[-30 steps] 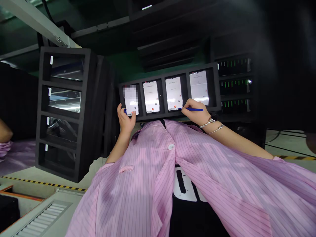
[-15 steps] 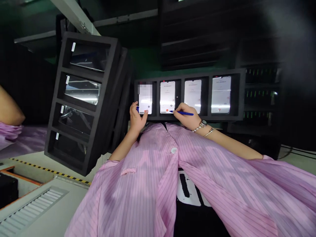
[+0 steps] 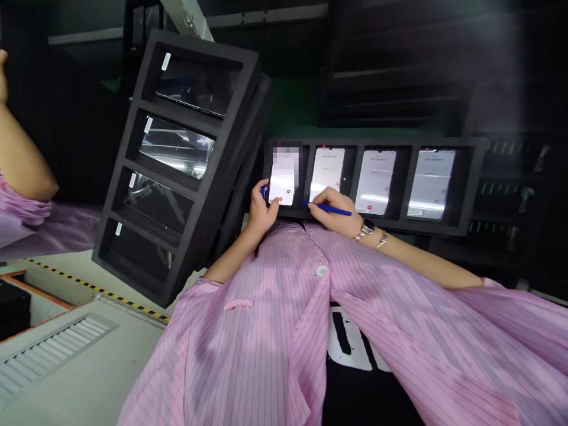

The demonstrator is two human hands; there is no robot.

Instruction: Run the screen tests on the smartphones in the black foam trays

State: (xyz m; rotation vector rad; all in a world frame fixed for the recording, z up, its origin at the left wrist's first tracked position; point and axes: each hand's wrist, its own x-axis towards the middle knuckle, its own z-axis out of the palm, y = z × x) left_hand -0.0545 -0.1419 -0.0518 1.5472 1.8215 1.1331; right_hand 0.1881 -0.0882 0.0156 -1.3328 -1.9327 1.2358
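The left hand (image 3: 261,210) is curled, its fingers (image 3: 271,201) touch the lower edge of the first phone (image 3: 283,177), and I cannot tell if it grips. The right hand (image 3: 335,214) pinches a blue stylus (image 3: 331,208); the tip is now under the second phone (image 3: 327,174), further left than before. These phones stand in a black foam rack (image 3: 390,220) with two more phones (image 3: 380,182). Further left is a tilted foam rack (image 3: 239,136) with dark glass panels (image 3: 177,147), and a co-worker's arm (image 3: 22,160).

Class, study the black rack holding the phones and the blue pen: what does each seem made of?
The black rack looks like matte foam: thick, dull, with no shine. The blue pen looks like smooth plastic with a slight sheen, though it is too thin to be sure.
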